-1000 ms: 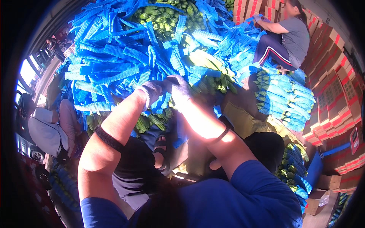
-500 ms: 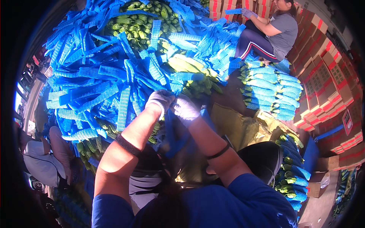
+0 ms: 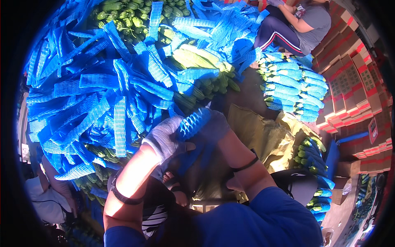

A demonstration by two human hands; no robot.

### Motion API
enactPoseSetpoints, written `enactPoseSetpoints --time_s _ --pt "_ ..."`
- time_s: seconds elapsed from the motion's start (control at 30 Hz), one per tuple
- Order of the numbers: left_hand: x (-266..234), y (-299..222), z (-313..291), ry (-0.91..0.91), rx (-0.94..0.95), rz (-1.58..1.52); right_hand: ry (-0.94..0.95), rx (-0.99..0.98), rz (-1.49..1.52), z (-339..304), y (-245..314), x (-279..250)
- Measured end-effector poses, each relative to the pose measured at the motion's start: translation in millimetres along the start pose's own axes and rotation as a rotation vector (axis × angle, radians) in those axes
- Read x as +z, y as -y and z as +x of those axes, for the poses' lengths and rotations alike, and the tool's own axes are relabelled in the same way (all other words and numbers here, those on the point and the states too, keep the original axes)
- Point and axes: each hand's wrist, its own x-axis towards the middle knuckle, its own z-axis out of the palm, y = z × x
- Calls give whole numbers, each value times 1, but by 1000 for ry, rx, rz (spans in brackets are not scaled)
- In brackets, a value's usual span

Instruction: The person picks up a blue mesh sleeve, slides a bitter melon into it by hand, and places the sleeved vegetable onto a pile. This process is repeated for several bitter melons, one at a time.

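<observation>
— Biggest thing here?
— A wide heap of blue foam net sleeves (image 3: 103, 99), soft, flat and ribbed, strewn every way over a pile of green cucumbers (image 3: 123, 12), knobbly and long.

— Next down?
— Stacked red and brown cardboard boxes (image 3: 349, 90) along the right edge, square and stiff. Then a seated person (image 3: 296, 29) in a grey top and dark striped trousers, upper right. Just below, a neat stack of sleeved cucumbers (image 3: 296, 88), blue mesh tubes with green tips showing. A crumpled yellowish sack (image 3: 263, 136) under it, creased and papery.

— And the hands?
— Both in knitted white cotton gloves. Left hand (image 3: 164, 138) curled, fingers clasped round the lower end of one blue net sleeve (image 3: 193, 123), thumb out toward the right. Right hand (image 3: 216, 127) in shadow, closed against the same sleeve from the other side; exact finger grip hard to tell.

— Where is that sleeve?
— Between the two gloves, centre of view, puffed into a honeycomb tube, tilted up to the right, just in front of the heap.
</observation>
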Motion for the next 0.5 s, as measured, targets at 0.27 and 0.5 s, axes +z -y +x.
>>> enactPoseSetpoints --time_s 0.27,0.5 --pt "-52 -53 -28 -375 -138 868 -9 825 320 43 -84 117" --pt "-51 -27 -14 -395 -168 779 658 952 -167 102 -65 103"
